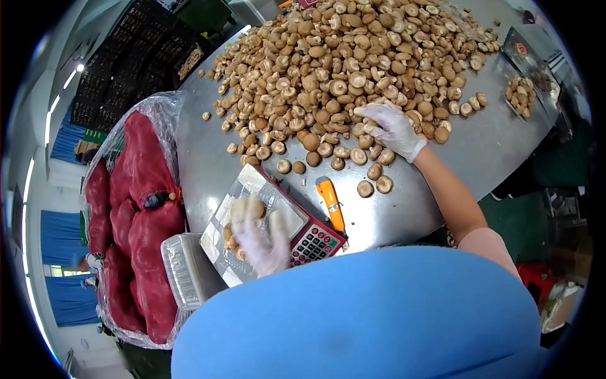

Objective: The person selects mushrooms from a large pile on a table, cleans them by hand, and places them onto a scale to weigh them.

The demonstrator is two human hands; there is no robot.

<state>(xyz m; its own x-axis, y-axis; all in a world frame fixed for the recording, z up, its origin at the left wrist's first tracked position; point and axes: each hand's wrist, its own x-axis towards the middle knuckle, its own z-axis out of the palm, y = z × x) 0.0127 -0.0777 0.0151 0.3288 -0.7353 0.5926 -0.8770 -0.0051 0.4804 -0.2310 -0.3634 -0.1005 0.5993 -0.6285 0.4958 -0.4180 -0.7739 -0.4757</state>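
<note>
A large heap of shiitake mushrooms (328,76) covers the far half of the metal table. At the heap's near edge, my gloved right hand (394,129) reaches in from the right, fingers stretched out and apart over the mushrooms. My gloved left hand (257,240), smeared by motion, hangs over a red digital scale (297,218). A few mushrooms (230,237) lie on the scale's plate beside the left fingers, partly covered by them. The scale's keypad (314,245) faces me. An orange utility knife (330,203) rests on the table to the right of the scale.
Stacked clear plastic trays (192,265) stand left of the scale. Red mesh sacks (148,252) in clear plastic fill the left side. A filled tray of mushrooms (521,98) sits at the table's right. Black crates (129,63) are stacked at back left.
</note>
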